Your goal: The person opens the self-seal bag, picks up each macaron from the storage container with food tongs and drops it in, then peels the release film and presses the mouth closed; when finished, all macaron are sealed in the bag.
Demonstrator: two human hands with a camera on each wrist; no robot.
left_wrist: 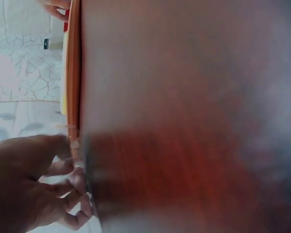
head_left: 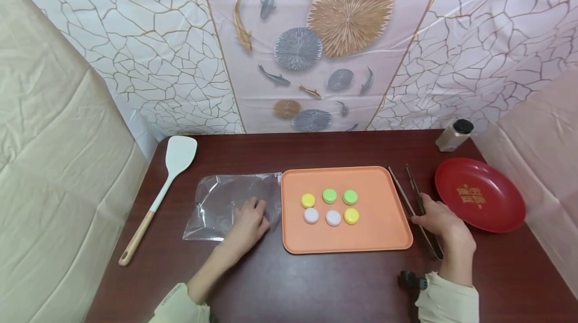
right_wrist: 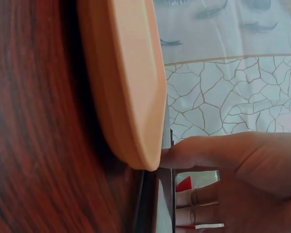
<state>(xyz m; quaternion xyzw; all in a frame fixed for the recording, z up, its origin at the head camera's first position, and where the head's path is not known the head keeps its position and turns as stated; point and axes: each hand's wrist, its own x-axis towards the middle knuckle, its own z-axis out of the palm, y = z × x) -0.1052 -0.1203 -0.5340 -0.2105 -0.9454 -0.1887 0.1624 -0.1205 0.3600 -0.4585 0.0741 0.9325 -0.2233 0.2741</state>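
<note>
My left hand (head_left: 250, 222) rests on a clear plastic bag (head_left: 209, 215) lying flat, its fingers bent loosely at the bag's right part. In the left wrist view its fingertips (left_wrist: 78, 179) touch the bag at the table surface. My right hand (head_left: 444, 222) holds metal tongs (head_left: 401, 190) beside the tray, thumb at one arm and fingers at the other. Between the hands lies an orange tray (head_left: 343, 240) with macarons: two yellow (head_left: 308, 200), two green (head_left: 329, 195) and two pale lilac (head_left: 311, 215). The tongs lie spread on the table; the right fingertips are partly hidden.
A white spatula (head_left: 180, 155) with a wooden handle lies at the left. Right of the tongs is a red oval plate (head_left: 496, 202) with gold characters. A black-lidded jar (head_left: 453, 136) stands at the back right, near the patterned cloth wall (head_left: 478, 52).
</note>
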